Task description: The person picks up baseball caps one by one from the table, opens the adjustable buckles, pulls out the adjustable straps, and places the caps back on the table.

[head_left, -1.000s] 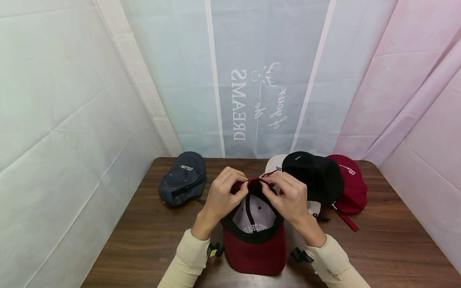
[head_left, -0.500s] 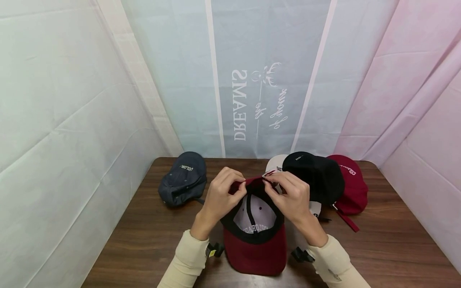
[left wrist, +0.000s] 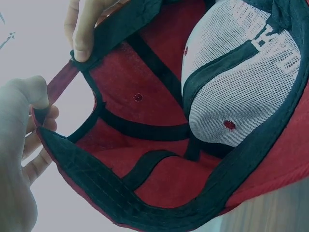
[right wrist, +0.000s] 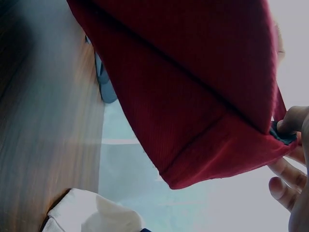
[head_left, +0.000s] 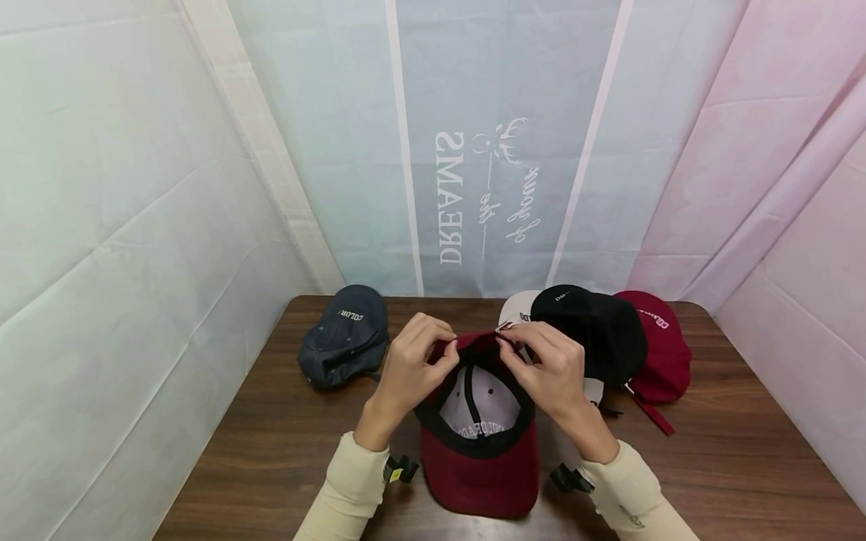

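A dark red baseball cap (head_left: 483,477) is held upside down, brim toward the person, with its black inner band and white mesh lining showing. My left hand (head_left: 418,364) pinches the back edge at one end of the strap opening. At the other end, my right hand (head_left: 546,368) pinches the edge by the buckle. The narrow red strap (left wrist: 63,81) runs across the opening between both hands in the left wrist view. From the right wrist side, the cap's outer crown (right wrist: 193,96) fills much of the picture, and the right fingertips hold its black-lined corner.
A dark blue cap (head_left: 345,338) lies at the back left of the wooden table (head_left: 271,466). A black cap (head_left: 595,338) overlaps a white cap (head_left: 517,306) and another red cap (head_left: 659,346) at the back right. Fabric curtains (head_left: 487,150) stand behind and at both sides.
Both hands have drawn slightly apart, left hand leftward and right hand rightward. The strap's loose tail beside the right hand shows shorter than before. The other caps have stayed put.
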Motion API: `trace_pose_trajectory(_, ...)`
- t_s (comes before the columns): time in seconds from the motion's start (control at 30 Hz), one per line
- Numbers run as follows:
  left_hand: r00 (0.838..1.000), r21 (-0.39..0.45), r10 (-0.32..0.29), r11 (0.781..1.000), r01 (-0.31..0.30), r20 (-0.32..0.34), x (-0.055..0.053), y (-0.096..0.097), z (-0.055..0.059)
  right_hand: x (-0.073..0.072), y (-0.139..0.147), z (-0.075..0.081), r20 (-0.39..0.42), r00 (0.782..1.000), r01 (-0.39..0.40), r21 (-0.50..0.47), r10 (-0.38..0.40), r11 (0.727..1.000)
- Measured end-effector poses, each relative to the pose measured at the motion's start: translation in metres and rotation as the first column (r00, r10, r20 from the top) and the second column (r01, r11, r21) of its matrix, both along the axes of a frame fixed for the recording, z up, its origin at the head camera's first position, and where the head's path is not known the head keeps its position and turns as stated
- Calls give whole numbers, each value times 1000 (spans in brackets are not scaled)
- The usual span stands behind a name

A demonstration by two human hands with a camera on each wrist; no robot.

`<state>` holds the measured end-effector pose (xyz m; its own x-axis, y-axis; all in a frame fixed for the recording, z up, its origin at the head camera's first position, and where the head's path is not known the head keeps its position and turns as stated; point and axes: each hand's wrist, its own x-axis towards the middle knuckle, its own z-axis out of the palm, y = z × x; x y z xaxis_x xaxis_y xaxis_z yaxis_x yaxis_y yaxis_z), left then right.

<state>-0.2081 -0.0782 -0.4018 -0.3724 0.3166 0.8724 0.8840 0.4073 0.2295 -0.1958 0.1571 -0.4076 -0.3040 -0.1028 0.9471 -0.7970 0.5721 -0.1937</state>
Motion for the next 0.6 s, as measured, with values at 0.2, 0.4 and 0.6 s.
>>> trace_pose_trajectory(0.2, 1000, 1, 2, 1000, -2, 0, 0, 0, -1, 0, 2, -1, 10, 1000, 4, 5, -5, 1000)
trace_pose_trajectory(0.4, 1000, 12, -2, 1000, 2, 1, 1, -2, -1, 0, 5, -1, 5, 1000, 20, -10, -19, 1000)
trace_pose_trajectory(0.6, 1000, 35, -4, 999, 3, 12, 0, -5, -1, -1, 7, 0, 6, 1000, 28, -20, -28, 999)
